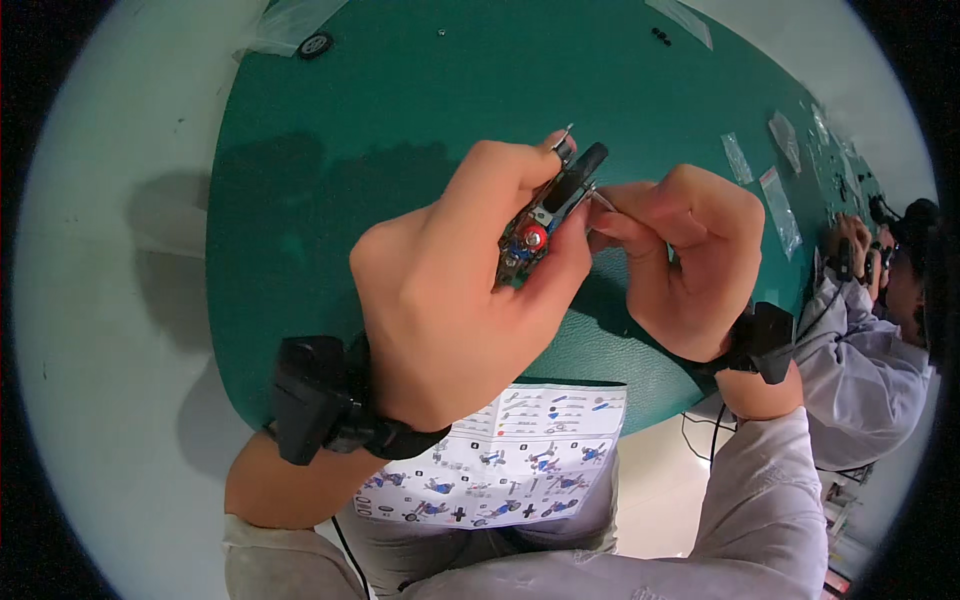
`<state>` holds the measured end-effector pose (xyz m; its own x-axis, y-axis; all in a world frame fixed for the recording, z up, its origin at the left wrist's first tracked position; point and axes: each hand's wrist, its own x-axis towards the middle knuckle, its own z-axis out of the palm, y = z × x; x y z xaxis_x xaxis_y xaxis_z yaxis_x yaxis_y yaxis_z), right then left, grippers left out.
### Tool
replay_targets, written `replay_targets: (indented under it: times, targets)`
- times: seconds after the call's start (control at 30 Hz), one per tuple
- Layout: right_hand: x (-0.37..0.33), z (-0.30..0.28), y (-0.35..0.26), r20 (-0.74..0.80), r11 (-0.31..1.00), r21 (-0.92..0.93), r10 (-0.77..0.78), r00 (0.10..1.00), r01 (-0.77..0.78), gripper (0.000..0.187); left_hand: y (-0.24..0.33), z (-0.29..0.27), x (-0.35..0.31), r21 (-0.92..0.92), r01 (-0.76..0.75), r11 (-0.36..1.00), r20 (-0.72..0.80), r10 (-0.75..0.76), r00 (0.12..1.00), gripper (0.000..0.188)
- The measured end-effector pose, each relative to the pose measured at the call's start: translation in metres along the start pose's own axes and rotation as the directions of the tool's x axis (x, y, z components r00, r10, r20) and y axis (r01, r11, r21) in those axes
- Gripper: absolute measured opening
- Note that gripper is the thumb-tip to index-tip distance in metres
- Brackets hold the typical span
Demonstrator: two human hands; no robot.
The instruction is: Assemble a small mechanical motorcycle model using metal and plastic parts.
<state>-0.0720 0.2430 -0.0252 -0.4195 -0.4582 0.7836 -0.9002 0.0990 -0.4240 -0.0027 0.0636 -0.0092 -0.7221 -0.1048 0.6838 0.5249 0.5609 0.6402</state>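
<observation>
My left hand (465,270) is closed around a small metal construction-kit model (525,236). A black wheel (580,178) is at the model's far end, and a red round part with a screw (535,238) shows between thumb and fingers. Much of the body is hidden by the palm. Close beside the wheel's right side, my right hand (690,255) pinches a small thin silvery piece (600,200) between thumb and forefinger. Its exact kind is too small to tell. A screw end (569,130) sticks out past the left fingertips.
A printed instruction sheet (500,465) lies across my lap at the edge of the green table (330,120). Far left are a loose wheel (315,45) and a plastic bag (290,25). Small black parts (661,37) and clear bags (780,210) lie right. Another person (870,340) works there.
</observation>
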Motion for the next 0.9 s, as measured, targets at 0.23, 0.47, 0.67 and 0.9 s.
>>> replay_targets:
  times: [0.23, 0.47, 0.67, 0.9]
  targets:
    - [0.029, -0.021, -0.032, 0.345, 0.962, -0.269, 0.147, 0.927, -0.053, 0.017, 0.002, -0.004, 0.001, 0.002, -0.009, 1.000, 0.014, 0.009, 1.000, 0.036]
    - [0.017, -0.010, -0.025, 0.143, 0.907, 0.280, 0.285, 0.948, -0.315, 0.029, 0.003, -0.001, -0.003, 0.049, -0.022, 0.999, 0.013, 0.021, 1.000, 0.036]
    - [0.026, -0.010, -0.022, 0.353, 0.540, 0.561, 0.530, 0.771, -0.628, 0.036, -0.003, -0.005, 0.004, 0.140, -0.177, 0.974, 0.025, 0.175, 0.984, 0.032]
    - [0.028, -0.018, -0.006, 0.707, -0.135, 0.656, 0.455, 0.541, -0.743, 0.035, -0.012, -0.006, 0.008, 0.164, -0.294, 0.942, 0.084, 0.283, 0.955, 0.032]
